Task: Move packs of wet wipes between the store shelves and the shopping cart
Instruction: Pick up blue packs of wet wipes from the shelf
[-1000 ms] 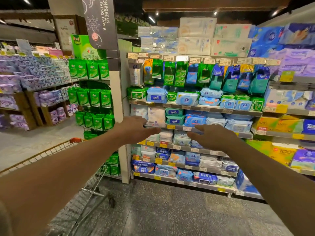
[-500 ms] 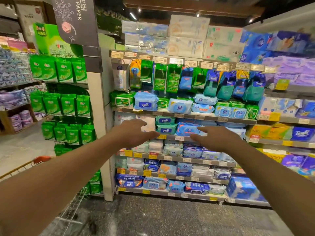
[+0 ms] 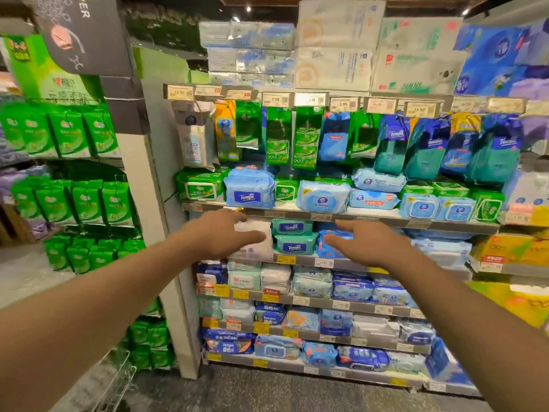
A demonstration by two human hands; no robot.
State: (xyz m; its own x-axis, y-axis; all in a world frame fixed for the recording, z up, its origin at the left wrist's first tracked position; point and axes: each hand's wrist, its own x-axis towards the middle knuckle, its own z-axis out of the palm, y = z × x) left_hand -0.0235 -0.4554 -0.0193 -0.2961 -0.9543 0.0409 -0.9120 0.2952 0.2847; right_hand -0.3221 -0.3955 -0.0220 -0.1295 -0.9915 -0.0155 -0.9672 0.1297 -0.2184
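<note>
A: Head view: store shelves [image 3: 341, 217] fill the far wall; cart corner [image 3: 118, 379] near left. Where are the wipes?

B: Teal Tempo packs [image 3: 292, 237] sit mid-shelf, between empty, spread left hand [image 3: 221, 234] and right hand [image 3: 364, 243]. Grip both ends squarely.

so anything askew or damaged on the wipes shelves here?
Nothing clearly damaged or spilled. The white hanging pouch at the left end of the peg row hangs tilted and crumpled compared with its neighbours. Both hands, left hand and right hand, are open and hold nothing.
</note>
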